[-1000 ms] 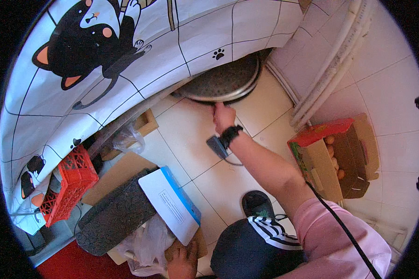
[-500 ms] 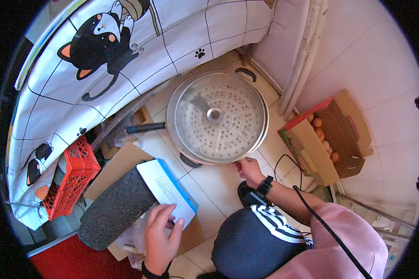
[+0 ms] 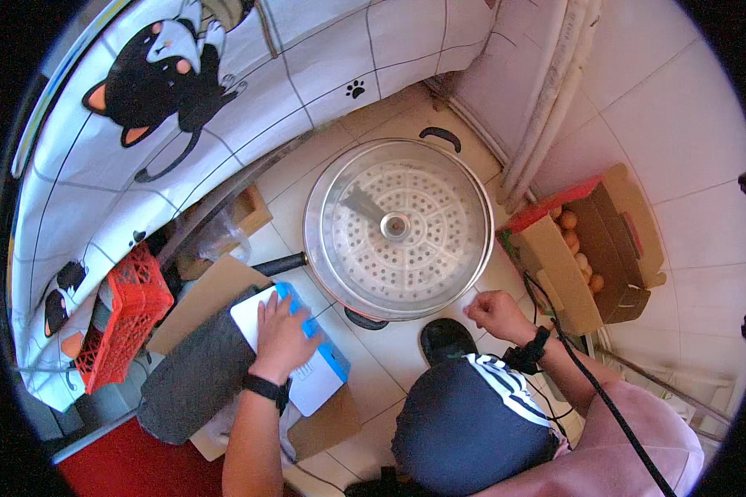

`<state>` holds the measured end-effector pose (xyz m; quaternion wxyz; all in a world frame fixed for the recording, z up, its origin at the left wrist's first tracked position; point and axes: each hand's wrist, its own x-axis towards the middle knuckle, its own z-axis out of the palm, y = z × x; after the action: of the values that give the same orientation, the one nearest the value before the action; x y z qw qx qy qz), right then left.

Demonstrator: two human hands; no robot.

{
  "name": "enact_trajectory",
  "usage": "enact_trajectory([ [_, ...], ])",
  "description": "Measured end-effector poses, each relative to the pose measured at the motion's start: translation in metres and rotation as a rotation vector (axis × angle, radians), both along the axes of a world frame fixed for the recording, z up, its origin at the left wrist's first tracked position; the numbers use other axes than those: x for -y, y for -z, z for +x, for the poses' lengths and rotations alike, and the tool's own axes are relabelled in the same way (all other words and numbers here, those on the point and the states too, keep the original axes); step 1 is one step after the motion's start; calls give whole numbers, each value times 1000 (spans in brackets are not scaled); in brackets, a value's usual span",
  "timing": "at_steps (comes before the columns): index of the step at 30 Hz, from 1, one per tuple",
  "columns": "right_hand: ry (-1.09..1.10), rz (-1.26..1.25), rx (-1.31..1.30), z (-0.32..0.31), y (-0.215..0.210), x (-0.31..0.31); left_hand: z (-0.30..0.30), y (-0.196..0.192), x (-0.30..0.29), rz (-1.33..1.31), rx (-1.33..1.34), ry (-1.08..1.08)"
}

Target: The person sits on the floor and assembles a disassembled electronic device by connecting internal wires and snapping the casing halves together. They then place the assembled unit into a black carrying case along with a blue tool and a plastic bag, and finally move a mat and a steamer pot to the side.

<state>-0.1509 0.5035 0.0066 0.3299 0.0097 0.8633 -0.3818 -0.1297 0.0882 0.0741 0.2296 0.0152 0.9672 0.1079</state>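
A wide round metal steamer pan (image 3: 481,263) stands on the tiled floor, its perforated tray visible through a glass lid (image 3: 396,225). It has a long black handle at the left and small black side grips. My right hand (image 3: 497,315) is just off its near right rim, fingers curled in, with nothing visible in them. My left hand (image 3: 286,335) lies over a flat white and blue box (image 3: 317,383), its fingers stretched out and slightly apart, a little blurred. The box rests against a dark grey textured roll (image 3: 199,364) in an opened cardboard box (image 3: 340,422).
An open carton (image 3: 564,286) of brown eggs stands at the right by the wall pipes (image 3: 547,108). A red plastic crate (image 3: 128,319) is at the left, under a cat-print cloth (image 3: 249,108). My knee and a black shoe (image 3: 446,340) are in front; a black cord crosses my right arm.
The pan has shifted nearer and its handle has swung toward me. My right hand has come off its rim. My left hand has moved forward onto the white and blue box.
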Motion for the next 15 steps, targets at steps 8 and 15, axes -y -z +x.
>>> enact_trajectory([
  [8,564,-353,57,-34,0,5,40,5,20,-38,81,155],
  [15,535,-165,-78,-52,6,10,24,19,-12,360,-64,-303],
])
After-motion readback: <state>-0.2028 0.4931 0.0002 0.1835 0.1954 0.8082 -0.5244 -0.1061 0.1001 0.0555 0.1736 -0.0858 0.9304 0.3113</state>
